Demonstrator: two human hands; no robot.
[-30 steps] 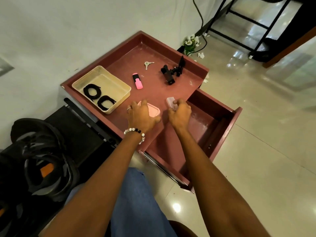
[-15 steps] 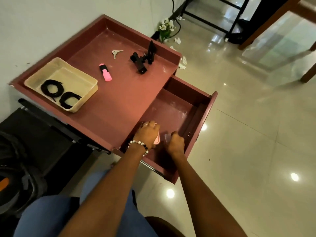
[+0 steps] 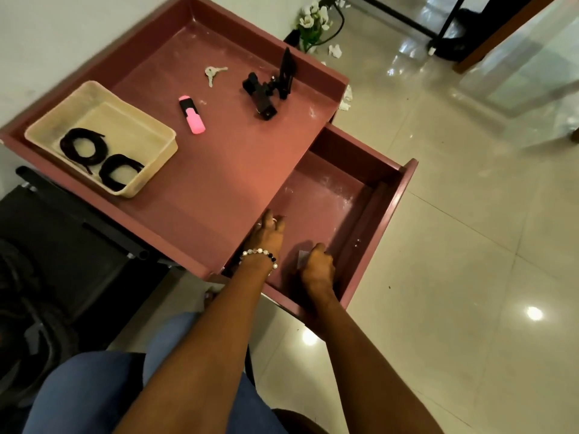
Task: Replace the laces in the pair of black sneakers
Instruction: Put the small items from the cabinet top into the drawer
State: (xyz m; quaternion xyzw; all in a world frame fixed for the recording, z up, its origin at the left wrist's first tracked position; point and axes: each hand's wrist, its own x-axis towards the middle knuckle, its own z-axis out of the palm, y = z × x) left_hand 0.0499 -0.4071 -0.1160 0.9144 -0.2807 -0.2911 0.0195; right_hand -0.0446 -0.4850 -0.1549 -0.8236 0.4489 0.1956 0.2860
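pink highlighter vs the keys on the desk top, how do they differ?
The pink highlighter is a chunky pink body with a black cap; the keys are thin, pale metal. The highlighter is one piece and larger; the keys are a small splayed bunch. The highlighter lies nearer the beige tray; the keys lie nearer the back rim. Both lie flat, untouched.

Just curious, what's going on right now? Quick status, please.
Both hands in the open drawer: left hand grip unclear, right hand holds a small pale piece. Black laces coiled in cream tray, untouched. Nothing blocking.
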